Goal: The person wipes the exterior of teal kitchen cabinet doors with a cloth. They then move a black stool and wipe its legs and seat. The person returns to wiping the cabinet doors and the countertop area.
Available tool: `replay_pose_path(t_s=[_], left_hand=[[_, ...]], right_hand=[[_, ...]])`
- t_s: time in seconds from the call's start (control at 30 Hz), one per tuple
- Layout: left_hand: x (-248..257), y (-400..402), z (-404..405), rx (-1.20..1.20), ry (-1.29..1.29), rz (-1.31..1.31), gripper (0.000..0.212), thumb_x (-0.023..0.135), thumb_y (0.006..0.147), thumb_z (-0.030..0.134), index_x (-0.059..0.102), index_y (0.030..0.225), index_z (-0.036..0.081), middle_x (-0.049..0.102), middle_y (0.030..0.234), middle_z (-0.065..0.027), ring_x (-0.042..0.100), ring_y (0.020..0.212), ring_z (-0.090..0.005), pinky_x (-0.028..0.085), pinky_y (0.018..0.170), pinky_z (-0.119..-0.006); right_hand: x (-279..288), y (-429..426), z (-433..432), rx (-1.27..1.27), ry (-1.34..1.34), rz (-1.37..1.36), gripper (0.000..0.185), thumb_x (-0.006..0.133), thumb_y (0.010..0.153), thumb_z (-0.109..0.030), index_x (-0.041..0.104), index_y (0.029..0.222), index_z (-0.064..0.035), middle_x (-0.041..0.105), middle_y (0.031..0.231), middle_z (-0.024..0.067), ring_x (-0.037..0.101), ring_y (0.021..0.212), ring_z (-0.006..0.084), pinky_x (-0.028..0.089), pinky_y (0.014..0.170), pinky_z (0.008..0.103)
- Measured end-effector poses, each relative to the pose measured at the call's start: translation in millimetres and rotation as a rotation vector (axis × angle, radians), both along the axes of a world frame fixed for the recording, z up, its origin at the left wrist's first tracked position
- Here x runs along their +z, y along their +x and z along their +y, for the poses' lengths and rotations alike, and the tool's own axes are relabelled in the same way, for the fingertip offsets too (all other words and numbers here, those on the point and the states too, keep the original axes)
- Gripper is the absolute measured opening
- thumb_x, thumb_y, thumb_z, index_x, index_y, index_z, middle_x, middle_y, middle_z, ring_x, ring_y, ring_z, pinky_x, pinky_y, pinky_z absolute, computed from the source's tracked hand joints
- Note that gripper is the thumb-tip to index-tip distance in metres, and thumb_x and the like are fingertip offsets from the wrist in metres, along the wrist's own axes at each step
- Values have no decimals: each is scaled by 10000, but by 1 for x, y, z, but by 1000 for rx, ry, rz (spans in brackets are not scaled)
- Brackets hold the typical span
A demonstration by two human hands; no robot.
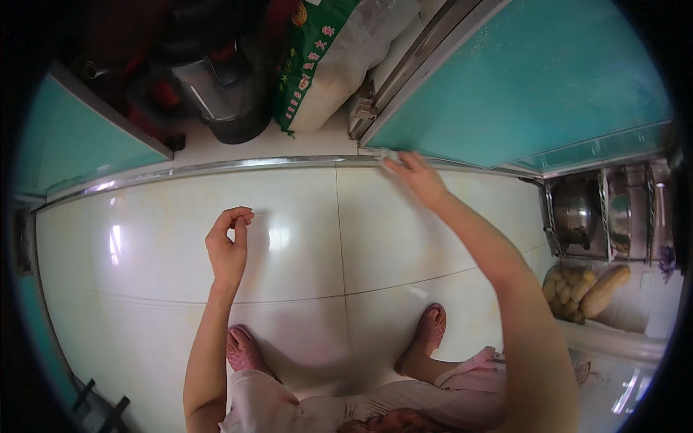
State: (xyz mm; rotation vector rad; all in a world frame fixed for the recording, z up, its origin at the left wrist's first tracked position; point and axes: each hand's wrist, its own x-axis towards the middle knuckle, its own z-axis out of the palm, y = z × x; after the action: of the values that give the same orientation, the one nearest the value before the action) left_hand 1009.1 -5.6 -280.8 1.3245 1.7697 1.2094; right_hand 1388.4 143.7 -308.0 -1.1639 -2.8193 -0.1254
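Observation:
My right hand (417, 178) holds a crumpled whitish cloth or wipe (385, 155) against the metal edge strip (260, 161) at the foot of the cabinet, just below the right teal cabinet door (503, 81). Over the pale tiled floor (292, 233), my left hand (229, 238) hangs with its fingers curled and thumb near the fingertips. Nothing can be made out in it. Inside the cabinet stand a blender-like jug appliance (216, 92) and a green and clear bag of rice (319, 81).
A left teal door (92, 140) stands swung out. At the right are a rack with metal pots (575, 214), a bag of potato-like vegetables (566, 289) and a long pale gourd or root (605, 291). My feet in pink slippers (246, 349) are on the tiles.

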Motion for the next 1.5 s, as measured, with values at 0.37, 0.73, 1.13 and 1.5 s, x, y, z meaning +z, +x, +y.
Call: replay_pose_path(t_s=[0.37, 0.73, 1.13, 1.5], left_hand=[[42, 112, 18, -399, 49, 509, 284, 584, 768, -36, 607, 1037, 50, 557, 1193, -113, 562, 1059, -288, 482, 876, -389], [142, 170, 125, -151, 174, 414, 373, 532, 769, -63, 555, 1139, -19, 592, 1094, -182, 624, 953, -295, 495, 846, -361], [128, 209, 141, 227, 192, -67, 407, 416, 739, -126, 583, 1104, -53, 666, 1010, -144, 640, 951, -210, 477, 861, -296], [134, 210, 169, 437, 509, -250, 319, 433, 769, -111, 599, 1017, 2, 616, 931, -115, 598, 828, -220, 471, 756, -308]], right_hand=[[-14, -9, 2, -31, -73, 128, 522, 569, 710, 73, 534, 1212, -67, 520, 1112, 175, 516, 1093, 358, 492, 883, 411], [231, 42, 36, 183, 417, 665, 422, 621, 680, -2, 648, 1087, -109, 582, 1088, 60, 573, 928, 276, 521, 755, 354], [172, 31, 55, 491, 573, 263, 319, 596, 726, -106, 646, 1041, -100, 593, 1094, 51, 569, 953, 246, 504, 760, 340], [188, -4, 51, 473, 551, 173, 381, 596, 717, -79, 637, 1096, -82, 582, 1129, 17, 555, 988, 244, 513, 779, 317]])
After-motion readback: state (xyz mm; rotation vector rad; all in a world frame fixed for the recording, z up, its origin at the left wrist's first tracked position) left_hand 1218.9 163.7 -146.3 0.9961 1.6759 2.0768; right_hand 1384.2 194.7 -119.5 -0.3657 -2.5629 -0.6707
